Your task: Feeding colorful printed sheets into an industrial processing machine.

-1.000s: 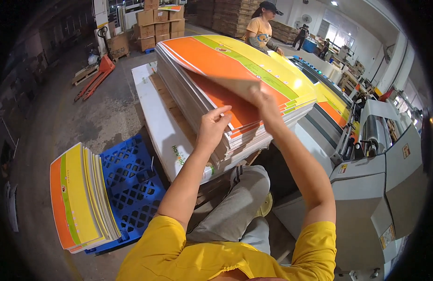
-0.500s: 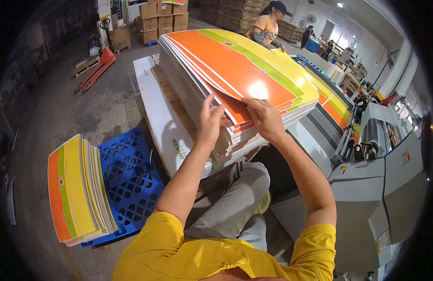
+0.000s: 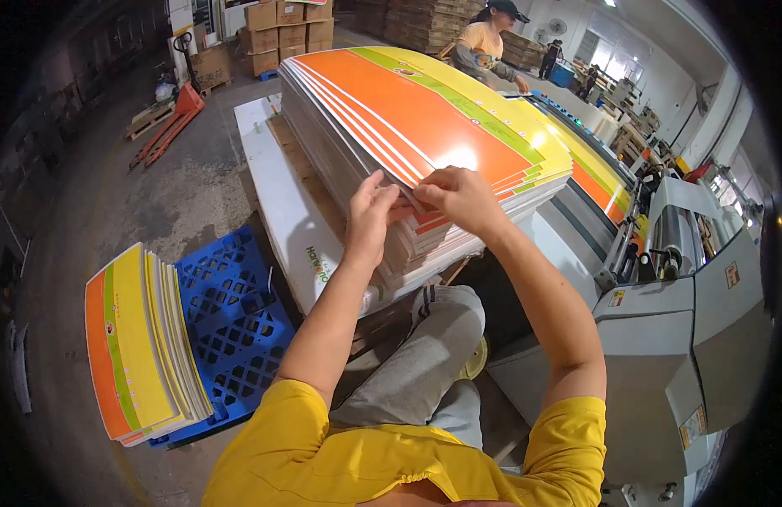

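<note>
The raised top sheet has been lowered, closing the stack at the pallet's near edge; its corner is pinched by the right hand; the left hand is half-curled, its hold unclear.

1 orange pallet jack left of brown cartons, blue container farther back

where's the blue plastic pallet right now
The blue plastic pallet is at lower left in the head view, left of the person's left forearm, with the smaller stack of printed sheets along its left side.
</note>
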{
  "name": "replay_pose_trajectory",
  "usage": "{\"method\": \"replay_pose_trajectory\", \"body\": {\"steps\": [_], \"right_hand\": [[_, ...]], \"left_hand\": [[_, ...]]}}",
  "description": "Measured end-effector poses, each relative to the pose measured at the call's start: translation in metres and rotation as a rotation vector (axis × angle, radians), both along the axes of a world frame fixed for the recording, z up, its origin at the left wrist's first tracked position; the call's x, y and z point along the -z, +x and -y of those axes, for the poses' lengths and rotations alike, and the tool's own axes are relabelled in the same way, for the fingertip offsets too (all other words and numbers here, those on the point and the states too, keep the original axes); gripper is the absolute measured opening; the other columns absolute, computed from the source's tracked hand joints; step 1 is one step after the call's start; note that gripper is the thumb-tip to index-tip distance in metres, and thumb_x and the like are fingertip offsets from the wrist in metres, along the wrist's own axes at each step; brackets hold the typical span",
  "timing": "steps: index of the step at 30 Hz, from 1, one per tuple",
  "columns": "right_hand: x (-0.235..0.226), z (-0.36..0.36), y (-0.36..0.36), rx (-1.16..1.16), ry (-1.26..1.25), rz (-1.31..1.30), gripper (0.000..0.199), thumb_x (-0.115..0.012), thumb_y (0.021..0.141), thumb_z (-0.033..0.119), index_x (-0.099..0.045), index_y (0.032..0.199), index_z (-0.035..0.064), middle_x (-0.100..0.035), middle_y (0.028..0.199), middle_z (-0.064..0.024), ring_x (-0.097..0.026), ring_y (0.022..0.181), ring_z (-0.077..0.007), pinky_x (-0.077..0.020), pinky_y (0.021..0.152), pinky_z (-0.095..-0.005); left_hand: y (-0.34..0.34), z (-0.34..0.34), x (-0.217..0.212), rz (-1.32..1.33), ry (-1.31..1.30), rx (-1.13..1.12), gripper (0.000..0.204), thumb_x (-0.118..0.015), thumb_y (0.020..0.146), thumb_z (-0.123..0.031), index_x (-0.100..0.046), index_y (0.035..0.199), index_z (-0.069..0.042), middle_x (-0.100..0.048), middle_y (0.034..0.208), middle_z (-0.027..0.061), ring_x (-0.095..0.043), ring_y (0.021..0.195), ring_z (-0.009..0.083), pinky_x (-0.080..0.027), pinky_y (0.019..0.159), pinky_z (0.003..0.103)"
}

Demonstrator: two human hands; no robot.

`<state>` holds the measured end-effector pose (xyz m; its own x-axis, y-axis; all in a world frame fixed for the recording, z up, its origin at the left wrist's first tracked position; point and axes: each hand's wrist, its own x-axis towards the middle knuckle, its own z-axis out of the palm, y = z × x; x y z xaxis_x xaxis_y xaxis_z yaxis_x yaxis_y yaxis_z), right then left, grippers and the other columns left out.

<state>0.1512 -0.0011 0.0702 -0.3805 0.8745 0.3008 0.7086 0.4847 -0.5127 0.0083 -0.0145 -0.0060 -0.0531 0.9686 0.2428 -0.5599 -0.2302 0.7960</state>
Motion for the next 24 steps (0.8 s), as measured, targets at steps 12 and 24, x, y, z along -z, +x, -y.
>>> {"method": "replay_pose_trajectory", "body": {"steps": [12, 24], "right_hand": [[-0.004, -0.012, 0.005, -0.041, 0.057, -0.081, 0.029, -0.058, 0.075, 0.026, -0.062, 0.067, -0.0007, -0.058, 0.057, -0.0138, -0.057, 0.054, -0.0215, -0.0439, 0.055, -0.0339], [0.000, -0.007, 0.002, 0.012, -0.456, -0.440, 0.024, -0.055, 0.078, 0.019, -0.062, 0.087, -0.0020, -0.060, 0.077, -0.0097, -0.053, 0.070, -0.0143, -0.0416, 0.066, -0.0266]], "left_hand": [[0.006, 0.005, -0.012, -0.117, -0.039, -0.144, 0.053, -0.057, 0.079, -0.010, -0.033, 0.123, 0.006, -0.055, 0.084, 0.0064, -0.054, 0.072, 0.0126, -0.043, 0.063, 0.023], [0.003, 0.001, -0.019, -0.300, -0.033, -0.088, 0.020, -0.056, 0.082, -0.018, -0.062, 0.078, 0.001, -0.059, 0.072, 0.0026, -0.053, 0.063, 0.0075, -0.043, 0.055, 0.021]]}}
